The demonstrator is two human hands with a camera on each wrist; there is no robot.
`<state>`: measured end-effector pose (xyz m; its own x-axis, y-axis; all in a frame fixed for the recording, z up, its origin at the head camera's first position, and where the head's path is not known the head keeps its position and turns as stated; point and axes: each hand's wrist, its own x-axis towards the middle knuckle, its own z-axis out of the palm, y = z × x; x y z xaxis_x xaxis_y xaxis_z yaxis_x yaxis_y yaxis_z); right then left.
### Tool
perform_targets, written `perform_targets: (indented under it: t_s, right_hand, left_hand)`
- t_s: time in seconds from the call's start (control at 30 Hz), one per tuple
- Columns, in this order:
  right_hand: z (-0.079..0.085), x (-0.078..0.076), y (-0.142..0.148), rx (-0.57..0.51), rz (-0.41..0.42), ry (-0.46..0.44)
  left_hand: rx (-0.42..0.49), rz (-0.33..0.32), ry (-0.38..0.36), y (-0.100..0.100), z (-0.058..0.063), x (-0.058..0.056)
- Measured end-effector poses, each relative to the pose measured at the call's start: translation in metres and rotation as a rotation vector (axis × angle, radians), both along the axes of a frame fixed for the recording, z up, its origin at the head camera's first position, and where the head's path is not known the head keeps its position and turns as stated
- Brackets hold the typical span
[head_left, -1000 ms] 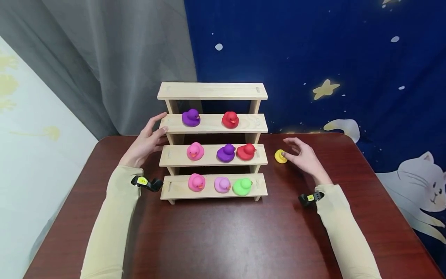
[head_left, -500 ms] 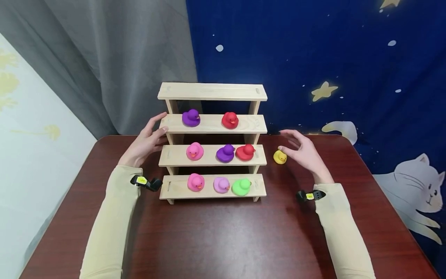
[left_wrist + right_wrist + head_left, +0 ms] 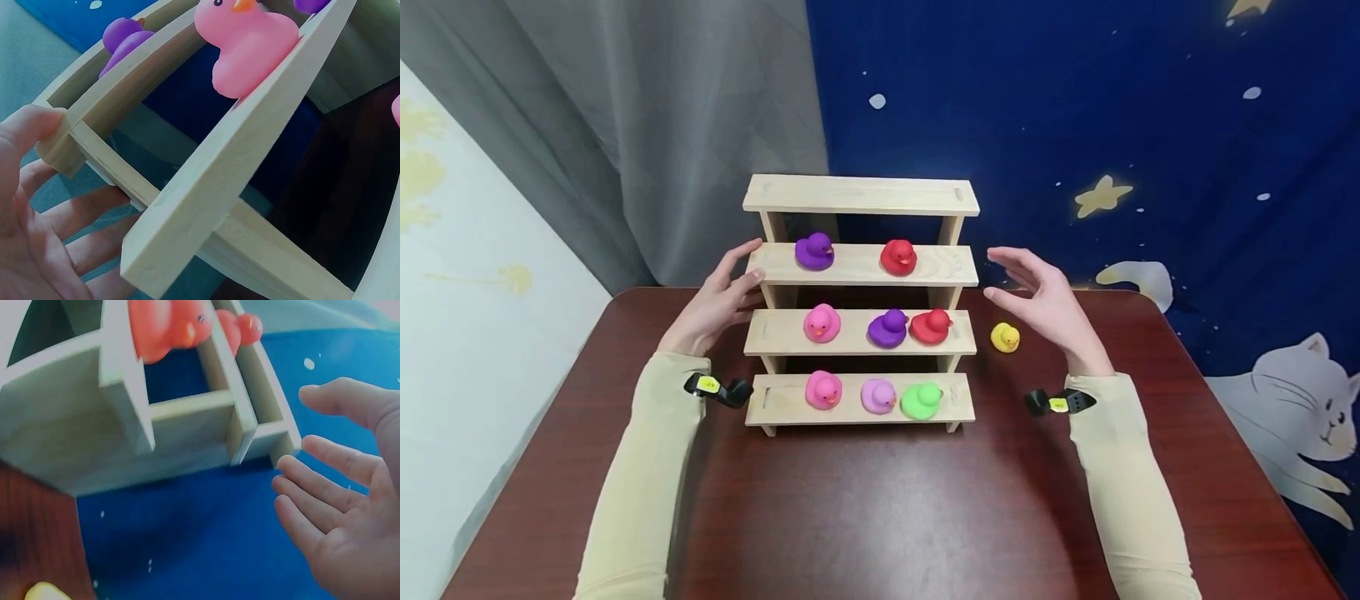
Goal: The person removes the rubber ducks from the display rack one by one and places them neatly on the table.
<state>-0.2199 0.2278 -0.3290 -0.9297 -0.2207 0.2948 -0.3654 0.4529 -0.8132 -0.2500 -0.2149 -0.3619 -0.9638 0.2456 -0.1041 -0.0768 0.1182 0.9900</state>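
Note:
A wooden stepped display stand (image 3: 861,197) stands on the table with small rubber ducks on its lower three tiers. My left hand (image 3: 711,304) holds the left end of its second tier from the top, thumb at the front edge and index finger at the back; the left wrist view shows the thumb (image 3: 44,122) against the board. To the right of the stand, my right hand (image 3: 1048,304) is raised, fingers apart and holding nothing. Below its thumb a yellow rubber duck (image 3: 1005,337) sits on the table.
Purple (image 3: 815,251) and red ducks (image 3: 898,257) sit on the second tier. Pink, purple and red ducks share the third. The bottom tier bears pink, lilac and green ducks (image 3: 922,401). Grey and blue curtains (image 3: 1037,125) hang behind the dark table (image 3: 880,508).
My right hand has moved up and left from beside the yellow duck, towards the stand's second tier. The yellow duck stays on the table. My left hand keeps its place.

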Motion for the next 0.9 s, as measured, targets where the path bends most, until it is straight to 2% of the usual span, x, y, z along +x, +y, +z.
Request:
perform_targets:
  t_s: [0.27,0.73,0.9]
  right_hand:
    - [0.01,-0.007,-0.026,-0.1,0.084,0.034]
    - [0.013,-0.023,-0.057,-0.263,0.214,0.005]
    - [0.013,-0.032,-0.066,-0.271,0.26,-0.018]
  left_hand:
    - [-0.001,0.041,-0.001,0.002,0.0,-0.001]
    - [-0.025,0.018,-0.004,0.001,0.004,-0.004]
    - [-0.027,0.014,-0.001,0.0,0.004,-0.005]
